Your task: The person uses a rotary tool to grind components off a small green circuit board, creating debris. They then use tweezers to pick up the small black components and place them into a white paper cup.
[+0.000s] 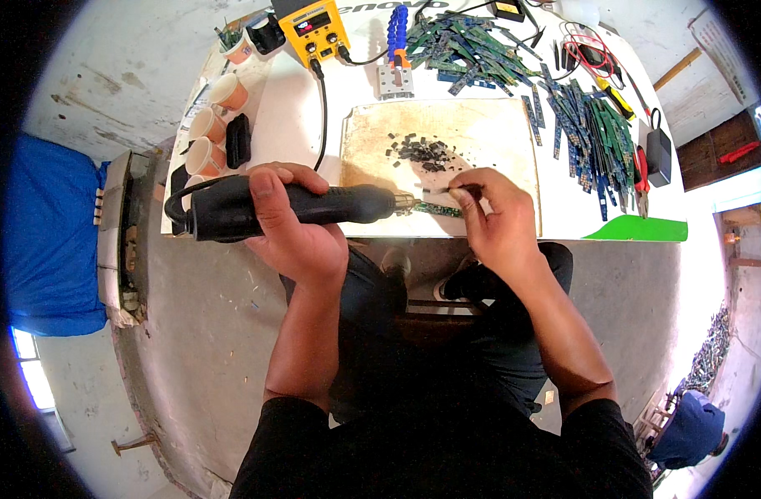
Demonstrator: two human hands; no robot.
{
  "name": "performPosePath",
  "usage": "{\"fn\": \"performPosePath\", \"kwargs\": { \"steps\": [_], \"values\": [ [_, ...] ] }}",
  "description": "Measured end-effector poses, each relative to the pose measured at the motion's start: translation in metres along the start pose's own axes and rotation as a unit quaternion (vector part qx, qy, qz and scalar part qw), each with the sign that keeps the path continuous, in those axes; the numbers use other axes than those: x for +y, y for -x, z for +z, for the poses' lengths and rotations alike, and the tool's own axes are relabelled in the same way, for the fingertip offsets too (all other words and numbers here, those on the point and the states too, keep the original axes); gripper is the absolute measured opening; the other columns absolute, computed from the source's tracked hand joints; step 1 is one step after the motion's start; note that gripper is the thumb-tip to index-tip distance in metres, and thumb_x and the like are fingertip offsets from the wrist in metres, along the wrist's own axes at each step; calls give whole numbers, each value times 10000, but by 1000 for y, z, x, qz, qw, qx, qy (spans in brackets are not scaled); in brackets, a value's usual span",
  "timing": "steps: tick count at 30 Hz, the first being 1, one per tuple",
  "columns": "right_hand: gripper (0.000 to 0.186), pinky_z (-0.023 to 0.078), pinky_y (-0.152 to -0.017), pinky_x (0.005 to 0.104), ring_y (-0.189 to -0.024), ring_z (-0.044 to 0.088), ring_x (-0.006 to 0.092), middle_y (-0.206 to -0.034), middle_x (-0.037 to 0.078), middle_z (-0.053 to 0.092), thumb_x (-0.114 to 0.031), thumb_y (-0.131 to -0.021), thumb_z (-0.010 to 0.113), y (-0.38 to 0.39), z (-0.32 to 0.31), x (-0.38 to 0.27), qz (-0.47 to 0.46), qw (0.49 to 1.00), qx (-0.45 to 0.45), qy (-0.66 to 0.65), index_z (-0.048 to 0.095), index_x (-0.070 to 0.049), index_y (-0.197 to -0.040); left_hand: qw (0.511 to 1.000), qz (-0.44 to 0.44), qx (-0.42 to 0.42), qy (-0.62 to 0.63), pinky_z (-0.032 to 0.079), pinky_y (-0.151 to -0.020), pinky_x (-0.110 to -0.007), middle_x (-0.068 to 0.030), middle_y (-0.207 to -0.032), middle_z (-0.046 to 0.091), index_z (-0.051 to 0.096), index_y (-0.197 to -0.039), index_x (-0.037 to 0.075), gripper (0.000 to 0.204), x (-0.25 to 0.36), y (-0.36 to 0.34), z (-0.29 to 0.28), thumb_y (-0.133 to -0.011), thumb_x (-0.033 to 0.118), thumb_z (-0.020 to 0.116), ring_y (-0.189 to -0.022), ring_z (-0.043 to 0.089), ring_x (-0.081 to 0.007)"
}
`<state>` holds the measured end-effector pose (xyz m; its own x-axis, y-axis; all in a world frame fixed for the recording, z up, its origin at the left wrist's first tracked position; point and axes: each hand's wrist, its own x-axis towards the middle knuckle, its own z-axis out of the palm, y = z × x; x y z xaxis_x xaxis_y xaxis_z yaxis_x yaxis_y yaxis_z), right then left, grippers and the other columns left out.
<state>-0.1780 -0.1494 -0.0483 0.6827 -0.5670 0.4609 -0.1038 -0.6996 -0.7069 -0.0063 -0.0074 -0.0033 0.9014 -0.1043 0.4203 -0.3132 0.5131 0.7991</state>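
My left hand [301,229] is wrapped round a black hot air gun [222,210], held level with its metal nozzle [404,202] toward the right. Just past the nozzle, a narrow green circuit board strip [438,209] lies at the front of a scorched, pale work board [368,137]. My right hand [501,218] pinches thin tweezers [438,192], whose tips are over the strip near the nozzle; whether they touch it I cannot tell. Beyond both hands, a loose heap of small black chips [426,153] sits on the work board.
A yellow hot air station [315,33] stands at the back left, its black cable [323,116] running down the table. Paper cups [205,156] line the left edge. Circuit board strips [472,50] are heaped at the back and right [601,141], near red pliers [642,179] and a black adapter [659,156].
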Motion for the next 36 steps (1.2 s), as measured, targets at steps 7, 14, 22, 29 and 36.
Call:
{"fn": "performPosePath", "kwargs": {
  "steps": [7, 14, 22, 29, 36],
  "values": [
    [114, 596, -753, 401, -838, 756, 357, -1017, 193, 764, -36, -977, 757, -14, -7, 1, 54, 998, 27, -17, 728, -4, -1083, 1000, -13, 0, 0, 469, -749, -319, -53, -798, 550, 529, -985, 106, 372, -2, 1, 0, -1124, 449, 571, -737, 570, -166],
    [125, 596, -780, 389, -902, 760, 365, -1029, 185, 758, -14, -958, 768, 26, -27, -2, 65, 998, -2, -11, 728, -20, -1077, 999, -33, -39, 3, 477, -801, -359, -67, -805, 577, 545, -1008, 101, 373, 0, 7, 4, -1126, 453, 580, -768, 579, -184],
    [90, 576, -814, 321, -884, 755, 239, -1026, 139, 781, 9, -984, 743, 41, -27, 5, 59, 998, 14, -27, 730, -4, -1072, 996, -43, -74, -9, 473, -817, -357, -88, -828, 613, 550, -1016, 95, 381, -2, 15, 7, -1137, 456, 560, -786, 581, -186],
    [117, 606, -805, 366, -923, 768, 320, -1040, 168, 765, 3, -962, 764, 48, -35, 7, 58, 998, 37, -9, 731, -14, -1073, 995, -57, -80, -3, 472, -832, -356, -81, -842, 614, 554, -1020, 100, 378, -5, 19, 6, -1148, 455, 537, -810, 596, -188],
    [109, 601, -799, 348, -890, 760, 296, -1032, 152, 764, 8, -969, 750, 54, -41, 6, 76, 995, 56, -20, 726, -19, -1071, 992, -58, -108, 8, 480, -838, -344, -69, -889, 620, 565, -1038, 100, 421, -6, 23, 9, -1139, 509, 557, -830, 612, -182]
  ]
}}
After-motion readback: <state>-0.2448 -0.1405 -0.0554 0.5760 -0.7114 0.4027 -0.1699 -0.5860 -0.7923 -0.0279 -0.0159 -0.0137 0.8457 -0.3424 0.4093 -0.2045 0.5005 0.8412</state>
